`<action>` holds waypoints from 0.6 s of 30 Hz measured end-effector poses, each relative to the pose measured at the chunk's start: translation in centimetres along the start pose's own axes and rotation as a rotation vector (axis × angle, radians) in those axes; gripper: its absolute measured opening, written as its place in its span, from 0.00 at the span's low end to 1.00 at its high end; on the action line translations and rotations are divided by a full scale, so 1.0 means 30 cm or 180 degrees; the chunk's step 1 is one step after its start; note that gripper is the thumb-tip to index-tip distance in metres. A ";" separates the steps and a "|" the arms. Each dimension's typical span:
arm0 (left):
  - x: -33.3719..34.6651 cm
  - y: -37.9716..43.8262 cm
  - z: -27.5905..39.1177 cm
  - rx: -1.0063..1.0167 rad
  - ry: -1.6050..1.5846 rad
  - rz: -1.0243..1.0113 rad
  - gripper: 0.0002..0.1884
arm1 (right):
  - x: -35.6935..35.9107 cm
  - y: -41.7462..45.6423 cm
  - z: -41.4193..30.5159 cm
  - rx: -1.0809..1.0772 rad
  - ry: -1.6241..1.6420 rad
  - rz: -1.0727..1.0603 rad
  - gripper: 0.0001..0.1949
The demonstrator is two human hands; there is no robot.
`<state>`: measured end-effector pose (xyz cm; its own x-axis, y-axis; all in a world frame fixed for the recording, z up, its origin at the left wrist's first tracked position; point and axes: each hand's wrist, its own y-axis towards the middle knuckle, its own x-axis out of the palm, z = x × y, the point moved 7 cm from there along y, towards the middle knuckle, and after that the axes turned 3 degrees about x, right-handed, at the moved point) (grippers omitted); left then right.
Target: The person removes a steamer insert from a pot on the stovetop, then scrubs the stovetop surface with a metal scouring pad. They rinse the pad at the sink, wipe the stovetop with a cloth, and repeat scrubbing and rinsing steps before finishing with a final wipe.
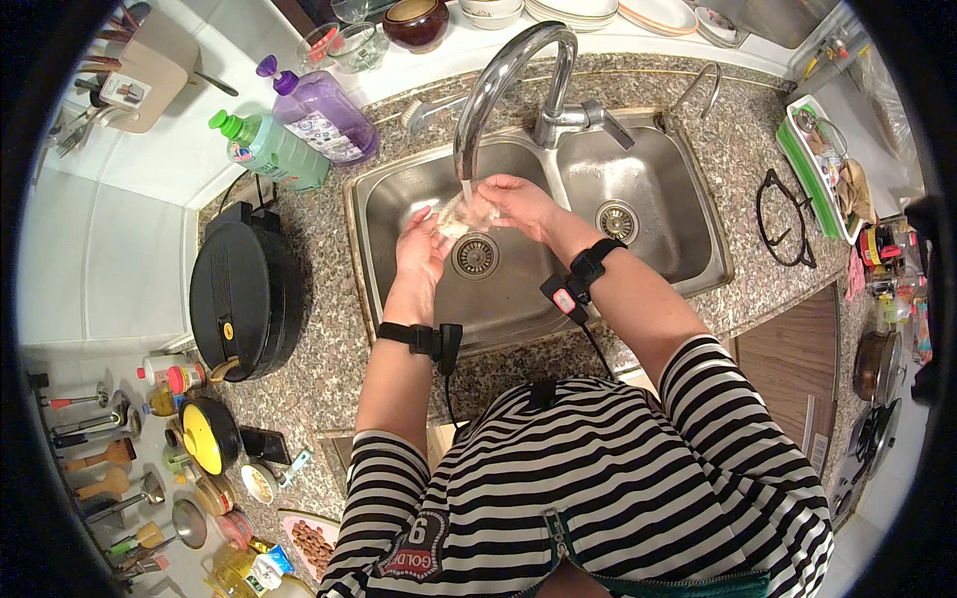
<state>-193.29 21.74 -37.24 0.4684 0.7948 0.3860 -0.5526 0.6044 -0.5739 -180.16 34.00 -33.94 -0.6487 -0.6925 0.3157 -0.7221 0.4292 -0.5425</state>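
Note:
My left hand [422, 250] and my right hand [522, 205] both hold a pale, soft piece of food [457, 217], perhaps raw meat, over the larger left basin [508, 299] of a steel double sink. From the arched chrome faucet [467, 112], a stream of water falls onto the piece. Fingers of the left hand support its left side, while the right thumb and fingers grip its right side. Just below lies the drain strainer [475, 256]. My fingers hide part of the piece.
A black round electric griddle [247, 291] stands left of the sink. Behind it are a green detergent bottle [273, 149] and a purple pump bottle [325, 112]. Right of the smaller basin [665, 194] lies a black pan-support ring [783, 217]. Almonds [312, 546] fill a tray at lower left.

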 end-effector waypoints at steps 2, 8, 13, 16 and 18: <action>0.006 -0.012 -0.024 -0.0192 0.0287 -0.0143 0.17 | 0.027 -0.003 -0.028 -0.0195 0.0019 0.0036 0.08; 0.081 -0.050 -0.040 -0.0157 0.0761 -0.0476 0.25 | 0.025 0.036 -0.051 -0.1193 -0.0856 -0.0479 0.06; 0.116 -0.098 -0.019 0.0039 0.1070 -0.0688 0.24 | 0.026 -0.015 -0.088 -0.0803 -0.0120 -0.0303 0.07; 0.096 -0.086 -0.053 -0.0072 0.1215 -0.0658 0.22 | 0.045 -0.050 -0.102 -0.0663 -0.0051 -0.0263 0.06; 0.075 -0.068 -0.076 -0.0149 0.1117 -0.0480 0.20 | 0.044 -0.049 -0.104 -0.0795 -0.0394 -0.0196 0.06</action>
<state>-189.54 22.16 -36.83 0.7539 0.6250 0.2026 -0.4313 0.7033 -0.5651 -180.73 34.26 -30.30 -0.5786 -0.7806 0.2365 -0.8061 0.5030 -0.3118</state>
